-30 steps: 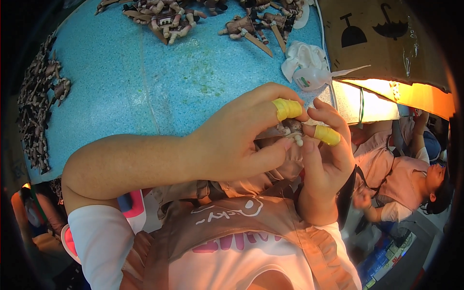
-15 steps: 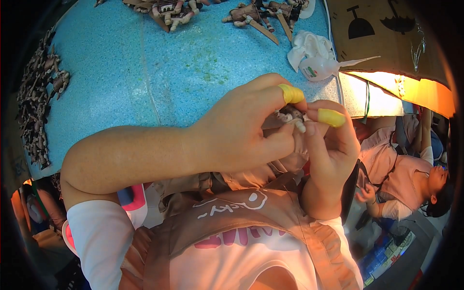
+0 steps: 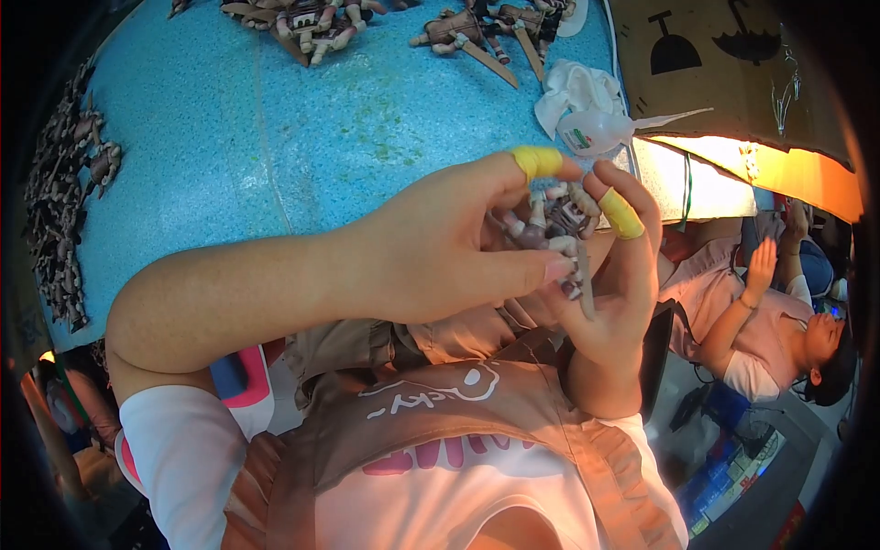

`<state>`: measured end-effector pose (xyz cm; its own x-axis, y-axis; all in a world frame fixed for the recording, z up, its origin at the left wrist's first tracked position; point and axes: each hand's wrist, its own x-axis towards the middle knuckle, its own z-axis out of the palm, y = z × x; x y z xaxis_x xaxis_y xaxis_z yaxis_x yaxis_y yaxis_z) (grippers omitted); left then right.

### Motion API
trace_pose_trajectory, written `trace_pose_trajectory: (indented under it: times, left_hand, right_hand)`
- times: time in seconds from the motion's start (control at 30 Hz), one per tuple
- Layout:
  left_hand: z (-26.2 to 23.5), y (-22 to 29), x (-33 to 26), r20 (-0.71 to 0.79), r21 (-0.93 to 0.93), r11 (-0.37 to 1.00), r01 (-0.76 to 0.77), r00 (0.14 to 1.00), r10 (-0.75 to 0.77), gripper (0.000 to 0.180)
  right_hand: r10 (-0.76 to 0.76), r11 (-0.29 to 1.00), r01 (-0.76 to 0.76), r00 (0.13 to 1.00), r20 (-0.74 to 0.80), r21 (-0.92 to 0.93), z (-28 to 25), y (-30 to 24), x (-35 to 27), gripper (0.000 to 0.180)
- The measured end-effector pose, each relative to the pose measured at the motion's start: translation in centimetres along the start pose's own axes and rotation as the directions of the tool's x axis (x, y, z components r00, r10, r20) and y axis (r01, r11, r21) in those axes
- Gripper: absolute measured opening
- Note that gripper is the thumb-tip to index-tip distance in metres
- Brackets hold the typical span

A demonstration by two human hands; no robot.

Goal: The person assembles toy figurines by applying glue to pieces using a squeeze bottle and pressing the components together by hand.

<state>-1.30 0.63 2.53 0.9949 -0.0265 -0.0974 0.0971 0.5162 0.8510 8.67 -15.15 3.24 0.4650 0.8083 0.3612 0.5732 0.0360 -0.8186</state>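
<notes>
Blue tabletop spreads beyond my left grip, which pinches 1 figurine with my right grip; I judge this close handling, next needing steadiness.

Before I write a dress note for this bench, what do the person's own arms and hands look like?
The left hand is ungloved, with a yellow wrap around one finger; the right hand matches. Short white sleeves leave the forearms bare, and no watch shows.
</notes>
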Motion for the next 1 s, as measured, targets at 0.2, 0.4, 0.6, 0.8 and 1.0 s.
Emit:
trace_pose_trajectory:
  times: [0.2, 0.4, 0.6, 0.8, 1.0]
  left_hand:
    - [0.1, 1.4, -0.4, 0.012, 0.146, 0.986, 0.075, 0.997, -0.077, 0.062]
    - [0.2, 1.5, -0.3, -0.008, 0.164, 0.984, 0.073, 0.997, -0.073, 0.062]
    - [0.0, 1.3, -0.6, 0.048, 0.202, 0.979, 0.031, 0.998, -0.041, 0.065]
    - [0.3, -0.2, -0.1, 0.006, 0.119, 0.985, -0.125, 0.992, 0.126, 0.055]
    - [-0.2, 0.1, 0.2, 0.076, 0.064, 0.988, -0.141, 0.988, 0.136, 0.071]
  right_hand:
    - [0.001, 0.976, -0.013, 0.998, 0.055, 0.216, -0.6, 0.4, -0.3, 0.067]
    - [0.153, 0.866, -0.125, 0.988, -0.019, 0.485, 0.7, 0.0, -0.4, 0.065]
    - [0.047, 0.940, -0.024, 0.997, -0.059, 0.340, 0.7, 0.6, -1.0, 0.067]
    - [-0.032, 0.999, 0.031, 0.998, 0.057, 0.009, 0.2, -0.1, -0.3, 0.066]
    - [0.237, 0.789, -0.099, 0.960, -0.151, 0.606, 1.8, -0.5, -0.9, 0.069]
